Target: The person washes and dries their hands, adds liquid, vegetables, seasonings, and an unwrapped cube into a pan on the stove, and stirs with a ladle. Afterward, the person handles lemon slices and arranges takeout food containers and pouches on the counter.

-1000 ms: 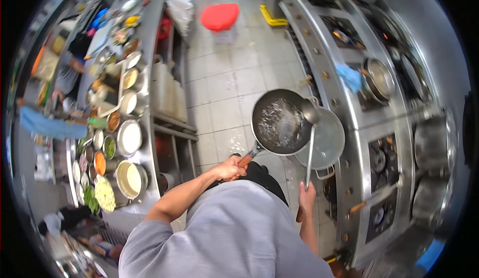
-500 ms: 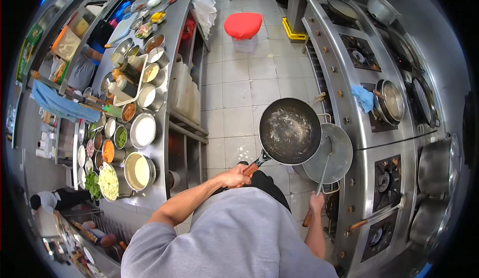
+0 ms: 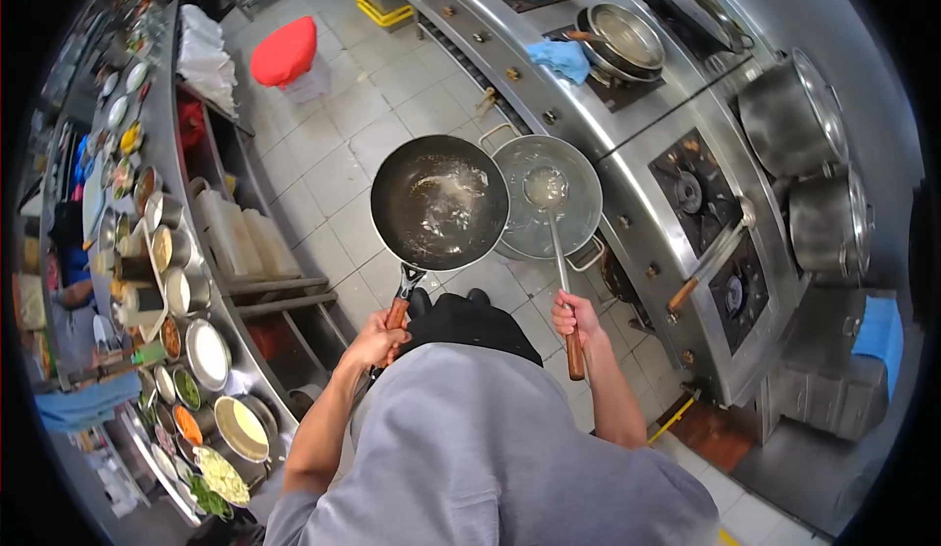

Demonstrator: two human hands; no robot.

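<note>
My left hand (image 3: 375, 339) is wrapped round the wooden handle of a dark frying pan (image 3: 439, 203), which has some wet, shiny residue or liquid on its inside. The pan is held out in front of my body, its right edge overlapping a large metal pot (image 3: 573, 183) with loop handles. In my right hand (image 3: 576, 316) is the wooden-ended handle of a long ladle (image 3: 557, 242). The ladle's round bowl is inside the pot, over cloudy liquid.
Burners run along the steel stove (image 3: 588, 105) on the right, with a blue cloth (image 3: 560, 59), stacked pans and another ladle (image 3: 711, 257). Large pots (image 3: 792, 115) stand behind. A red-covered bin (image 3: 284, 52) is on the floor. The left counter (image 3: 257, 389) holds several food containers.
The view has turned to the right. The pan is now more to the left relative to the pot, and the ladle's bowl shows inside the pot. Both hands keep their holds.
</note>
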